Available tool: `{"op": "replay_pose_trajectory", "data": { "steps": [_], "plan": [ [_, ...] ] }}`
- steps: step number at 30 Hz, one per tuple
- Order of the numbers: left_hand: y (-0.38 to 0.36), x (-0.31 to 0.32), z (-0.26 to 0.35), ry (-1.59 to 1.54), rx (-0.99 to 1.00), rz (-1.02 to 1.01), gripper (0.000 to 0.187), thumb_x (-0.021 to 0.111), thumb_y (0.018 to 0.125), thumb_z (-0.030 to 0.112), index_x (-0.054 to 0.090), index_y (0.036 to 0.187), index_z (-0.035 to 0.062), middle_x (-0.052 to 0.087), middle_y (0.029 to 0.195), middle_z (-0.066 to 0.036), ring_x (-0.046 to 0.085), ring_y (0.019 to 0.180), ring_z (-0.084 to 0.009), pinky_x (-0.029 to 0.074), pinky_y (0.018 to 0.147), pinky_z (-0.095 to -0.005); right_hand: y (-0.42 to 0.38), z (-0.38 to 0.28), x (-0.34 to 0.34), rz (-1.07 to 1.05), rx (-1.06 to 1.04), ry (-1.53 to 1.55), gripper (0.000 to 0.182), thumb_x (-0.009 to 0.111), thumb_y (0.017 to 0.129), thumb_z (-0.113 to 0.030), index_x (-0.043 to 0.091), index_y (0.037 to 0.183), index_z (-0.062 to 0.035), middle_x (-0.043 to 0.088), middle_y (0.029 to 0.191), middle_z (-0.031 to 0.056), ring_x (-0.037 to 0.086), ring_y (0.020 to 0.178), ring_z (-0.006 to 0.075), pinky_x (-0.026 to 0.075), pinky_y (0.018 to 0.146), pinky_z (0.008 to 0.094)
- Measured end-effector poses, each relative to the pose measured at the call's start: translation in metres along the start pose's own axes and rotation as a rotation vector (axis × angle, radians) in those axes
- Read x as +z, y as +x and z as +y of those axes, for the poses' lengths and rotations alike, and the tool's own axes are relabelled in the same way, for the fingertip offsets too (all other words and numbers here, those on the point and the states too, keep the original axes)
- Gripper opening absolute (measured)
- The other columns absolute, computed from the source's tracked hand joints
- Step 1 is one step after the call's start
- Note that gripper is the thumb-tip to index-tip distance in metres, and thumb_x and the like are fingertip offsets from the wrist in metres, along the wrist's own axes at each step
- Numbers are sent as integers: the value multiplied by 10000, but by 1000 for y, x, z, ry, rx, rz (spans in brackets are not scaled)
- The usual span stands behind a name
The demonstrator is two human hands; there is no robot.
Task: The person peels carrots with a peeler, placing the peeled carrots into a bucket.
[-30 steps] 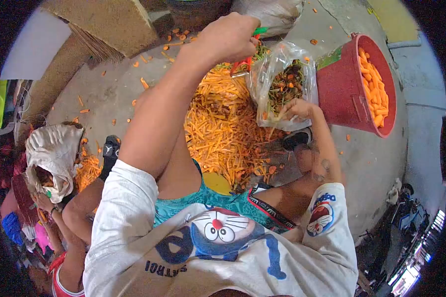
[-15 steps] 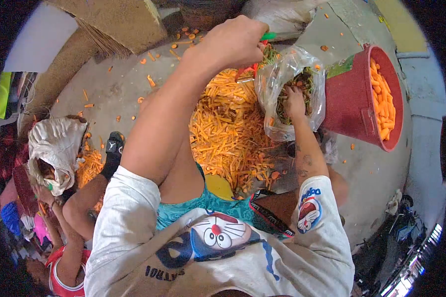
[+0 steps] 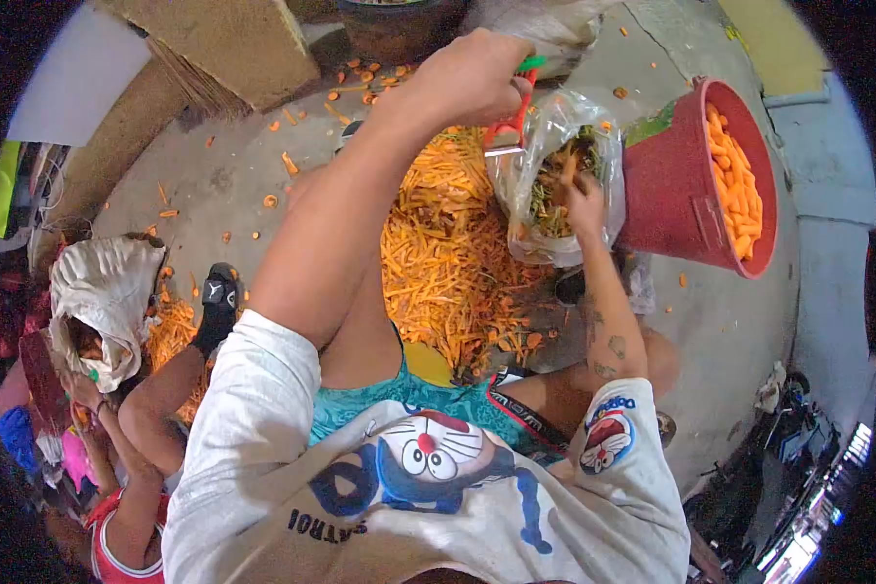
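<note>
My left hand [image 3: 487,83] is closed around a vegetable peeler [image 3: 508,131] with a red body, a green end and a metal blade, held above the peelings. Inside a clear plastic bag [image 3: 613,200], my right hand [image 3: 584,202] grips an unpeeled-looking carrot [image 3: 568,169]. Dark green and brown plant bits [image 3: 552,209] lie around it in the bag. Below the peeler spreads a large heap of orange carrot peelings [image 3: 448,253] between my legs.
A red bucket [image 3: 667,185] of peeled carrots [image 3: 735,185] leans at the right. Carrot pieces dot the floor. At the left, another person [image 3: 131,526] sits by a pale sack [image 3: 107,292]. A dark tub [image 3: 399,29] and cardboard [image 3: 234,49] stand at the back.
My right hand has risen slightly within the bag, and a carrot now shows in its fingers. The peeler, still in my left hand, has come more clearly into view.
</note>
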State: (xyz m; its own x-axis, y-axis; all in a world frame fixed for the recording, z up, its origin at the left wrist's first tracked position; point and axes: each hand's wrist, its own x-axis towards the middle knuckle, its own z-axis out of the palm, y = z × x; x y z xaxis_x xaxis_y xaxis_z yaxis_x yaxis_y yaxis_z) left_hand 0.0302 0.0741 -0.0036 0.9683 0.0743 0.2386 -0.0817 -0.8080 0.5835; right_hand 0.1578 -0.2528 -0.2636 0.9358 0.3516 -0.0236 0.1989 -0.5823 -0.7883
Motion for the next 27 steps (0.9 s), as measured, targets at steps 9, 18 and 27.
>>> {"op": "replay_pose_trajectory", "data": {
  "steps": [9, 18, 27],
  "plan": [
    [20, 22, 27, -680, 95, 153, 215, 719, 942, 242, 711, 1001, 36, 667, 817, 15, 581, 761, -84, 494, 693, -309, -28, -197, -103, -61, 201, 1050, 350, 552, 1035, -264, 585, 1276, -13, 663, 943, 60, 626, 768, 138, 538, 677, 289],
    [7, 40, 37, 286, -106, -127, 263, 671, 822, 193, 657, 1026, 28, 692, 920, -261, 667, 921, -461, 528, 798, -532, -61, -190, -115, 197, 61, 1467, 327, 559, 1047, -276, 650, 1197, 0, 686, 1131, 82, 635, 1027, 190, 505, 942, 324],
    [5, 85, 87, -16, 254, 97, 303, 696, 798, 199, 645, 1037, 19, 692, 925, -254, 671, 909, -449, 531, 810, -536, -79, -215, -94, 141, 236, 1705, 280, 595, 1023, -200, 625, 1217, 0, 659, 1235, 124, 613, 1140, 222, 529, 988, 345]
  ]
}}
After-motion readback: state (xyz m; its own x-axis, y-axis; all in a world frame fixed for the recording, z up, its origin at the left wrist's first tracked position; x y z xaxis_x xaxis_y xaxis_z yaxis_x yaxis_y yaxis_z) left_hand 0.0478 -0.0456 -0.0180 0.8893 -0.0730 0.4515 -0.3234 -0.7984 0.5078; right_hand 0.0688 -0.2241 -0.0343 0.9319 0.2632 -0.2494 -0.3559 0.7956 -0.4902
